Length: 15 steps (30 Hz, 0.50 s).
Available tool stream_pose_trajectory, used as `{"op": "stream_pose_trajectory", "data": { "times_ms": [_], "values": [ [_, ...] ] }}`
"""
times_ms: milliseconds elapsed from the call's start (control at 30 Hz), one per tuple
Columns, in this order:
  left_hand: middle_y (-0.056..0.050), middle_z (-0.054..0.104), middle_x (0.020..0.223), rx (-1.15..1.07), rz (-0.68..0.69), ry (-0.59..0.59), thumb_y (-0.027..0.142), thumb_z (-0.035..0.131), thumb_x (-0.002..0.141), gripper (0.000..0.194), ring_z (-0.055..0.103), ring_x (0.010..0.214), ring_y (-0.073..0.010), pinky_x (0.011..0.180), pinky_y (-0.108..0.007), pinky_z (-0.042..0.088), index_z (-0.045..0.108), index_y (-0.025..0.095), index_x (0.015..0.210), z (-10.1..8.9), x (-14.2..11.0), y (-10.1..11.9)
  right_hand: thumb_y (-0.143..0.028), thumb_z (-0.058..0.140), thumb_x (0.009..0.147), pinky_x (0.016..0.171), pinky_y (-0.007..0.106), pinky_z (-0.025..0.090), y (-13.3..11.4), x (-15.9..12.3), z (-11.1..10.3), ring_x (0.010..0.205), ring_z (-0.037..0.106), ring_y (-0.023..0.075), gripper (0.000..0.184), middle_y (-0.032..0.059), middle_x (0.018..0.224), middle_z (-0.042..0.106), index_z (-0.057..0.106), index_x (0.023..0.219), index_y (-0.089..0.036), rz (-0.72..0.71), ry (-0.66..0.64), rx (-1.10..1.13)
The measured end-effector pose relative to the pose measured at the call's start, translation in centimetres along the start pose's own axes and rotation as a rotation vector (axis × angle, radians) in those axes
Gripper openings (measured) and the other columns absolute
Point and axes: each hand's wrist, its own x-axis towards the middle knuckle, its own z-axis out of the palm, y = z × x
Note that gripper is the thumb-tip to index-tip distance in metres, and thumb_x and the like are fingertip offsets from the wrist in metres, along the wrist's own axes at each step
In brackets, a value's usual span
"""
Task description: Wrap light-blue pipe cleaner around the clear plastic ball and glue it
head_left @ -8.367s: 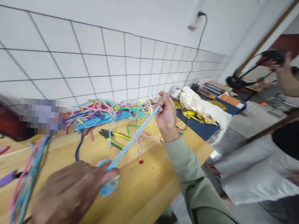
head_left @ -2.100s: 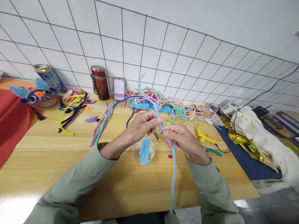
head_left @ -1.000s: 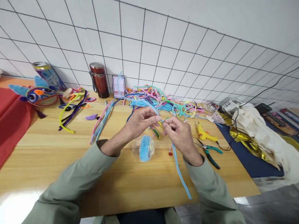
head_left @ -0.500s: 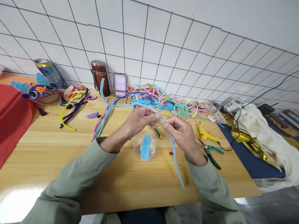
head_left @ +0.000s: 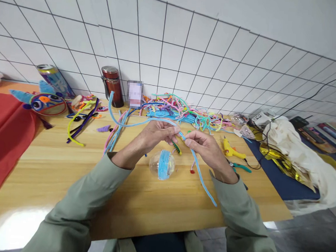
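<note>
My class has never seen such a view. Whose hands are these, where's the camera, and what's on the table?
No machine works here: the left hand and right hand are a person's own, bare, seen by a camera worn on that person's head, looking forward and down. Both hold a light-blue fuzzy craft stem. On the pale wooden table lie a clear round ball banded in light blue, a heap of multicoloured fuzzy stems and a yellow glue gun.

No legible lettering, print on can (head_left: 55,80) unclear, upright panel (head_left: 134,95) pixelated
</note>
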Motion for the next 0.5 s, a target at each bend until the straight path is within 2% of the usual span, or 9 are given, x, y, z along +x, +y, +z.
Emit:
{"op": "stream_pose_trajectory", "data": {
  "times_ms": [100,233,500],
  "values": [
    [-0.004,0.075,0.066,-0.009,0.0,0.02,0.061,0.096,0.067,0.052,0.069,0.059,-0.0142,0.059,-0.025,0.056,0.078,0.015,0.08,-0.15,0.06,0.05,-0.041,0.072,0.093,0.063,0.029,0.039,0.17,0.06,-0.03,0.068,0.052,0.0141,0.021,-0.0015,0.078,0.064,0.071,0.092,-0.021,0.009,-0.011,-0.034],
    [-0.004,0.075,0.066,-0.041,-0.013,0.014,0.06,0.097,0.067,0.051,0.07,0.06,-0.0137,0.058,-0.024,0.055,0.078,0.015,0.081,-0.29,0.05,-0.03,-0.041,0.068,0.095,0.061,0.03,0.036,0.38,0.12,-0.2,0.065,0.048,0.0138,0.023,-0.0025,0.073,0.06,0.067,0.085,-0.021,-0.005,-0.007,-0.135],
    [-0.006,0.078,0.07,-0.004,-0.023,0.007,0.067,0.095,0.067,0.056,0.072,0.062,-0.0154,0.058,-0.024,0.055,0.078,0.015,0.081,-0.41,0.14,0.19,-0.042,0.064,0.101,0.063,0.03,0.041,0.51,-0.14,-0.83,0.066,0.054,0.0146,0.025,-0.0022,0.073,0.062,0.065,0.086,-0.023,-0.01,-0.047,-0.167]
  ]
}}
